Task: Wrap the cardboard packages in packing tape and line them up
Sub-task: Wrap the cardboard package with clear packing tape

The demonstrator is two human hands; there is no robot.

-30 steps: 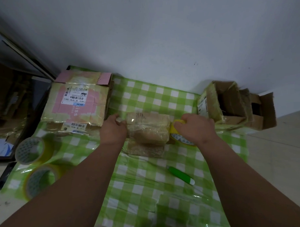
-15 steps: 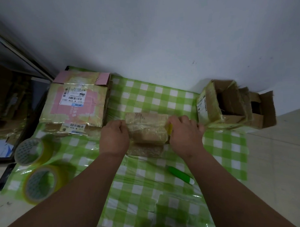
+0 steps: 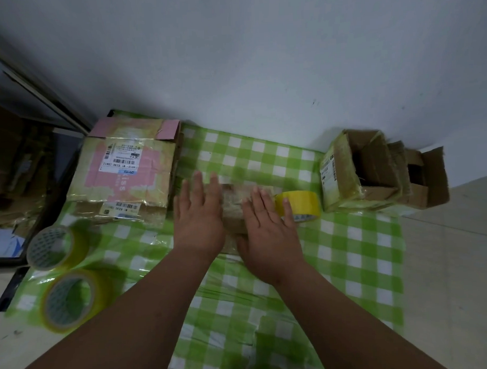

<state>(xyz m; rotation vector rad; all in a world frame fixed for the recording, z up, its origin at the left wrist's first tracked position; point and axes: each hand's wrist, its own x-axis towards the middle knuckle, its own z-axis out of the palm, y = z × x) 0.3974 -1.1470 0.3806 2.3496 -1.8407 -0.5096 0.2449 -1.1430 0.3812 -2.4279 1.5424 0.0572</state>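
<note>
A small tape-wrapped cardboard package lies in the middle of the green checked tablecloth. My left hand lies flat on its left part, fingers straight. My right hand lies flat on its right part with fingers spread. A yellow tape roll stands on the cloth right beside the package, under my right fingertips. Most of the package is hidden by my hands.
A large pink and tan taped box sits at the back left. Open cardboard boxes stand at the back right by the wall. Two more tape rolls lie at the left edge, one farther back and one nearer me.
Both hands let go of their grip and now lie flat on top of the package. The yellow roll, held by my right hand before, now stands free beside the package.
</note>
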